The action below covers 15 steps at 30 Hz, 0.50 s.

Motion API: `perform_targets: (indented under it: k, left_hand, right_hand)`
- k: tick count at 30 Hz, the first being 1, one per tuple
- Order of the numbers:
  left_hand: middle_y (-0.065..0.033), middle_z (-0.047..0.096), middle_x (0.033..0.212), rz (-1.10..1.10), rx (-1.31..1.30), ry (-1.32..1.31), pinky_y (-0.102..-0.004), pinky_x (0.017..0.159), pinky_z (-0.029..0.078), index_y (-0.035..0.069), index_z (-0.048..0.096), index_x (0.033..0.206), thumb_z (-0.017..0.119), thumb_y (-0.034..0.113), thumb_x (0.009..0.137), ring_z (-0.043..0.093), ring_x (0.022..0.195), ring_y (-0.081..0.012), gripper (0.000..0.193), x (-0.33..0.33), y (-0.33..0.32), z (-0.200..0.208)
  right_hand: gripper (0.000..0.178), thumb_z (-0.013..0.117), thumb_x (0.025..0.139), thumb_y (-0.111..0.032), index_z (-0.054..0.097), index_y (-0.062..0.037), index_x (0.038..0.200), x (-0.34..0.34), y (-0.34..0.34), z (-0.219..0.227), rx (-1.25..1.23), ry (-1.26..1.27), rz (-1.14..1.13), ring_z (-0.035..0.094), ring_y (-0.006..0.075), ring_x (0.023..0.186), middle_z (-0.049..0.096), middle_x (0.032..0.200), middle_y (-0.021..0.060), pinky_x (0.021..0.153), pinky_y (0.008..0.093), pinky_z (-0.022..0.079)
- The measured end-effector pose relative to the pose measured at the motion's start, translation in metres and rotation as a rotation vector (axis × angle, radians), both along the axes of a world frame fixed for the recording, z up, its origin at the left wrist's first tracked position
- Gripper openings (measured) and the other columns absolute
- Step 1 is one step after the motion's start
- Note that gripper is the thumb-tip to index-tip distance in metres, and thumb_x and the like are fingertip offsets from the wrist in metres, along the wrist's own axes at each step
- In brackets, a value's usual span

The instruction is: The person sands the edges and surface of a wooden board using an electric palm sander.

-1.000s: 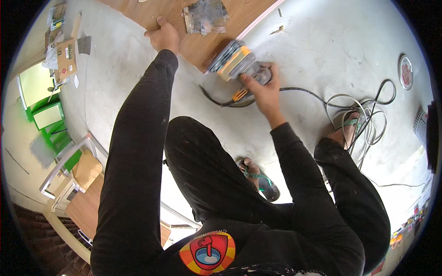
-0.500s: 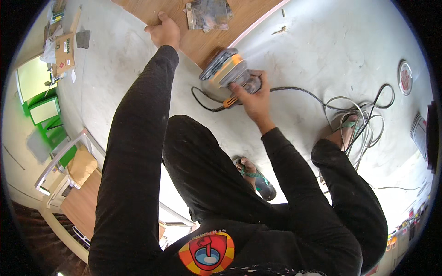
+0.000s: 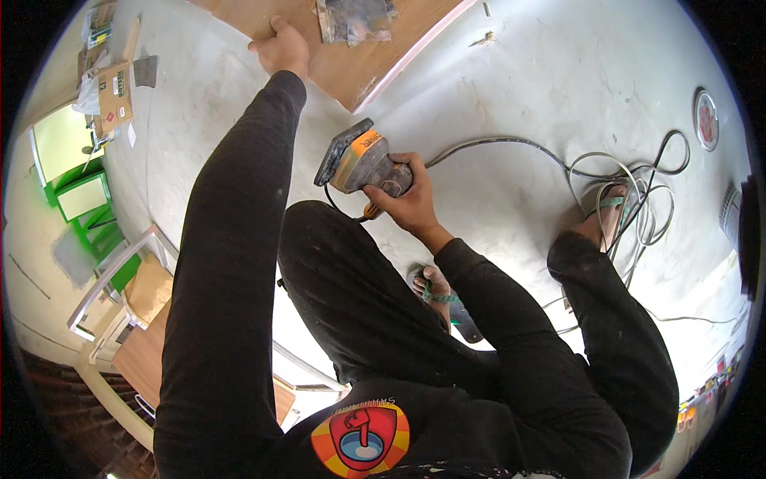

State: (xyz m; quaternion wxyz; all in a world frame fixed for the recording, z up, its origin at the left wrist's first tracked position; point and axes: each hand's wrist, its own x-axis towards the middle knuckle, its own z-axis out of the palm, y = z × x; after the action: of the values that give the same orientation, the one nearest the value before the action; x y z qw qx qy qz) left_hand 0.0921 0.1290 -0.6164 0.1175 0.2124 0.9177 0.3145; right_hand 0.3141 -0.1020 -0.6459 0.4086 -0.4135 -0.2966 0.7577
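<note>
Grey sander [image 3: 363, 165], clasped, juts leftward from right fingers [image 3: 419, 170]; left fingers [image 3: 278, 25] grip wooden board [image 3: 347, 73].

Saw a brown cardboard box [image 3: 116, 97] at upper left, a green-edged panel [image 3: 83, 198] below and a pale furniture frame [image 3: 112, 275] lower. Noted a round dish [image 3: 716, 124] at far right.

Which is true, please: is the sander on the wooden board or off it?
Off it: pale floor shows between the sander, in the right hand, and the wooden board.
</note>
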Motion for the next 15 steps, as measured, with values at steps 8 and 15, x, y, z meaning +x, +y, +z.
perform_targets:
  k: [8, 15]
  left_hand:
    - [-0.0394, 0.055, 0.126, -0.032, 0.041, 0.003, -0.0487, 0.100, 0.048, -0.014, 0.026, 0.135, 0.051, 0.046, 0.095, 0.059, 0.116, -0.0478, 0.076, -0.005, 0.000, 0.003]
    - [-0.0359, 0.053, 0.133, -0.018, 0.048, -0.067, -0.0441, 0.104, 0.045, -0.017, 0.025, 0.139, 0.057, 0.047, 0.093, 0.056, 0.123, -0.0441, 0.085, 0.002, -0.002, 0.001]
  right_hand:
    - [0.057, 0.087, 0.074, -0.010, 0.049, -0.0010, 0.116, 0.004, 0.023, 0.009, 0.075, -0.044, -0.033, 0.064, 0.0121, 0.088, 0.066, 0.094, 0.0087, 0.078, 0.0285, 0.055]
    - [0.055, 0.086, 0.075, -0.009, 0.050, -0.0011, 0.116, 0.006, 0.023, 0.003, 0.089, -0.042, -0.017, 0.064, 0.0112, 0.086, 0.066, 0.094, 0.0079, 0.076, 0.0276, 0.055]
